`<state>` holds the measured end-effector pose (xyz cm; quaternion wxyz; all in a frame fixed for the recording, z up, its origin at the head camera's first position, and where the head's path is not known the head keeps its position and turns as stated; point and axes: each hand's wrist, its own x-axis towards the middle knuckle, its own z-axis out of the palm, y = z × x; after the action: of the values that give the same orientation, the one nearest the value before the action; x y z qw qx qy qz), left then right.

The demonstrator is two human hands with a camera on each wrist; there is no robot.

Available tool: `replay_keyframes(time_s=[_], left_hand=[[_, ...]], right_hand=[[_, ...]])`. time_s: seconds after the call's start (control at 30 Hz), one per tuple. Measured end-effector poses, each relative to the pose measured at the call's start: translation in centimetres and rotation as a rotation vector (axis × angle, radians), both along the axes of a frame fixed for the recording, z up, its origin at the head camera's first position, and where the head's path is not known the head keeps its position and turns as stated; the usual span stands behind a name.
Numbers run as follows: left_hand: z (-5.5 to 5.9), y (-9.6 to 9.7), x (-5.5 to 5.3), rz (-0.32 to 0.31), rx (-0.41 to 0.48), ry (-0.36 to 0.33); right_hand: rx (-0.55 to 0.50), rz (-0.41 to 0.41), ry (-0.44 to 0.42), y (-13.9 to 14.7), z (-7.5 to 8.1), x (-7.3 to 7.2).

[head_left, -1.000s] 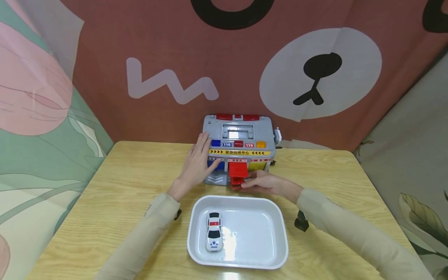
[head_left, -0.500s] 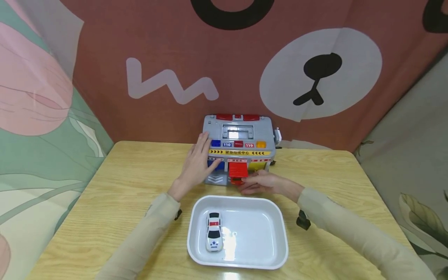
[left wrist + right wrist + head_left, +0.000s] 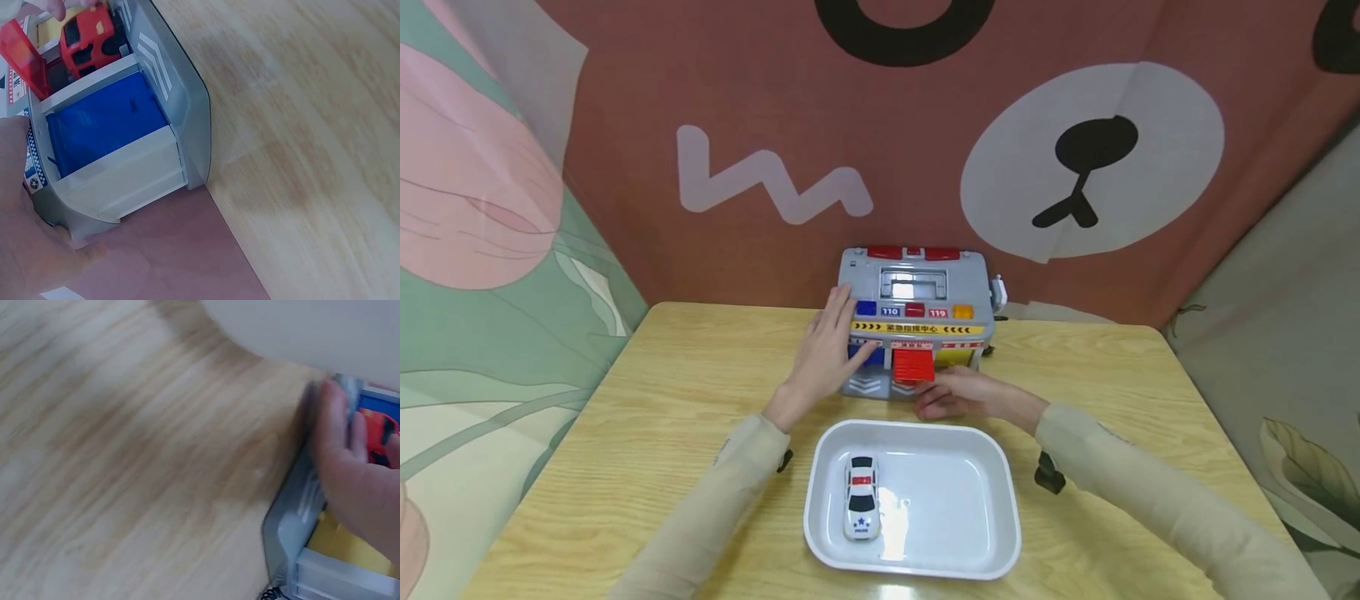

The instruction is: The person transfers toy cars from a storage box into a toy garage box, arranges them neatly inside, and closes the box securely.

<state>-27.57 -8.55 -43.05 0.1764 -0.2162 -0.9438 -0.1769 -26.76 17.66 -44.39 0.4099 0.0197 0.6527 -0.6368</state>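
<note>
A grey toy emergency station (image 3: 966,279) stands at the table's far side, with blue, red and yellow bay doors along its front. My left hand (image 3: 820,358) rests against its left end, fingers laid up along the roof edge and thumb spread toward the front. The red door (image 3: 913,365) of the middle bay is swung up. Under it, a red toy car (image 3: 90,40) sits mostly inside the bay, as the left wrist view shows. My right hand (image 3: 958,393) holds the car's outer end between thumb and index finger. From the head, the raised door hides the car.
Before the station sits a white tray (image 3: 947,508) holding a white toy police car (image 3: 862,500) at its left. A crank handle (image 3: 997,293) sticks out of the station's right side. A printed curtain (image 3: 760,267) hangs right behind the table (image 3: 715,367).
The red toy car has slid deeper into the middle bay, away from me, and the right hand has followed it slightly. The left hand has stayed in place on the station.
</note>
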Motion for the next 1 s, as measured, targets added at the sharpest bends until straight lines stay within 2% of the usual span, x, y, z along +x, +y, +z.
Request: replay_keyframes(time_s=[0.2,0.3,0.53,0.73,1.0], left_hand=[[0.1,0.1,0.1,-0.001,0.013,-0.012],[0.2,0.1,0.1,-0.004,0.015,-0.012],[0.3,0.0,0.0,-0.011,0.019,-0.018],[0.3,0.0,0.0,-0.005,0.02,-0.03],[0.4,0.0,0.1,-0.011,0.03,-0.025]], right_hand=[[-0.042,0.016,0.046,0.7,-0.5,0.1],[-0.066,0.052,0.052,1.3,-0.4,0.1],[-0.121,0.104,0.06,2.3,0.9,0.1],[-0.108,0.123,0.049,2.1,2.1,-0.3],[-0.074,0.092,0.035,1.8,2.4,-0.4]])
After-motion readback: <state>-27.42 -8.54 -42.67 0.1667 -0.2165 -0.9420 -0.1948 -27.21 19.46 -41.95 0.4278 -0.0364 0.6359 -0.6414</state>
